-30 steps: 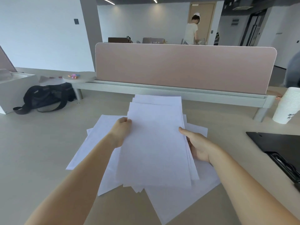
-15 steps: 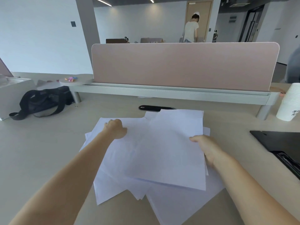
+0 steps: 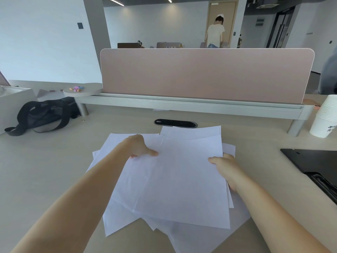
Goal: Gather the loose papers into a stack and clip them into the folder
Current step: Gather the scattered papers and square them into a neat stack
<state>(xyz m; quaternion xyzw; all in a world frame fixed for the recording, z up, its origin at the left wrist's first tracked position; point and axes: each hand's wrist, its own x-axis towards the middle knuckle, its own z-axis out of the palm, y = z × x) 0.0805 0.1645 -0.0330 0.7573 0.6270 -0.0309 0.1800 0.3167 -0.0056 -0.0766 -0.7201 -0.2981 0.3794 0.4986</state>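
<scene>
The black folder (image 3: 313, 165) is cut off by the right edge, its clip only partly seen. The white papers (image 3: 175, 179) lie fanned and overlapping at the middle of the desk (image 3: 45, 170); their number cannot be counted. The left edge of the top sheets is pinched by the left hand (image 3: 140, 147), thumb on top. The right edge is gripped by the right hand (image 3: 225, 168), its fingers hidden beneath. Far behind stands one pink divider (image 3: 206, 75); one cup stack (image 3: 324, 115) stands far right, one black bag (image 3: 43, 115) far left.
</scene>
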